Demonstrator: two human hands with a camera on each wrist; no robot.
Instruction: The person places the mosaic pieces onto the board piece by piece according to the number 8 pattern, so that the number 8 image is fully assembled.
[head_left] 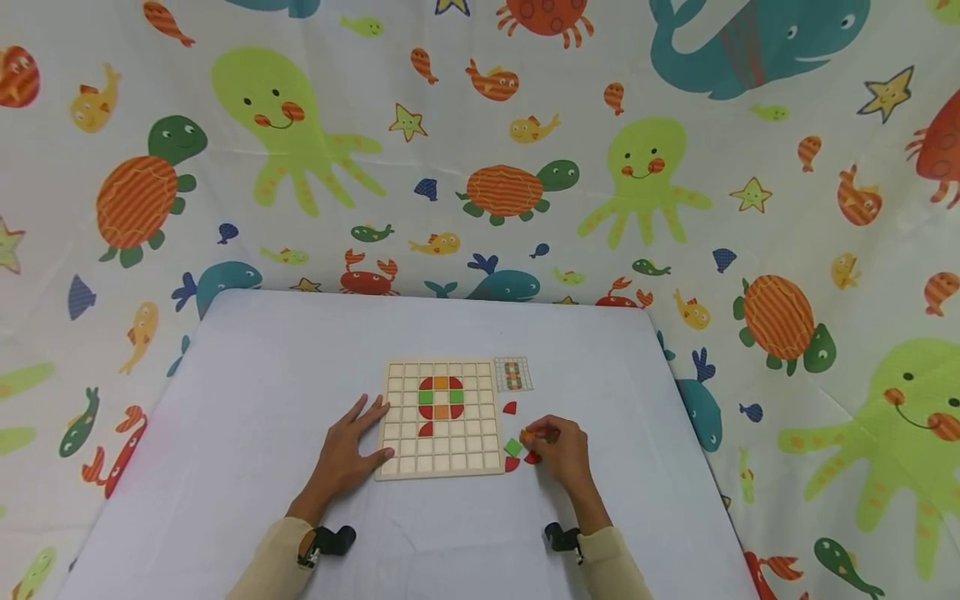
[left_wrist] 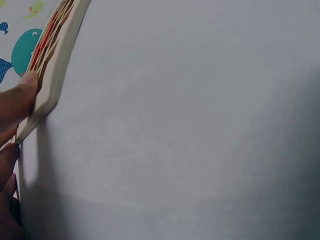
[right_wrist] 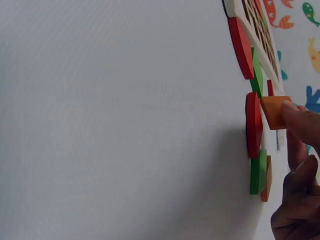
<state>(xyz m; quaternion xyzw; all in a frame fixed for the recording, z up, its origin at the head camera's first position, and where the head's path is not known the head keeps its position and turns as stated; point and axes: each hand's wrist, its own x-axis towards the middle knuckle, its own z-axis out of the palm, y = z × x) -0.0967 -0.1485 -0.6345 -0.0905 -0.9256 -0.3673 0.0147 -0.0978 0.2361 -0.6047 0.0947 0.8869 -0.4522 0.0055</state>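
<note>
A wooden grid board [head_left: 468, 447] lies on the white table; red quarter-circle, orange square and green square tiles form a ring in its upper middle, with one red quarter-circle tile [head_left: 426, 429] just below. My left hand [head_left: 348, 450] is spread at the board's left side, thumb over the near-left corner and fingertips at the left edge. To the right of the board, my right hand [head_left: 562, 447] pinches an orange square tile [right_wrist: 272, 112] between thumb and finger. It is held just above loose tiles, among them a green square [head_left: 513, 447] and a red quarter-circle [head_left: 512, 464].
A small card [head_left: 513, 375] printed with a gridded tile pattern touches the board's upper right side. Below it lies another red quarter-circle tile [head_left: 510, 407]. In the right wrist view, a green tile [right_wrist: 258, 172] and an orange tile [right_wrist: 268, 179] lie near my fingers.
</note>
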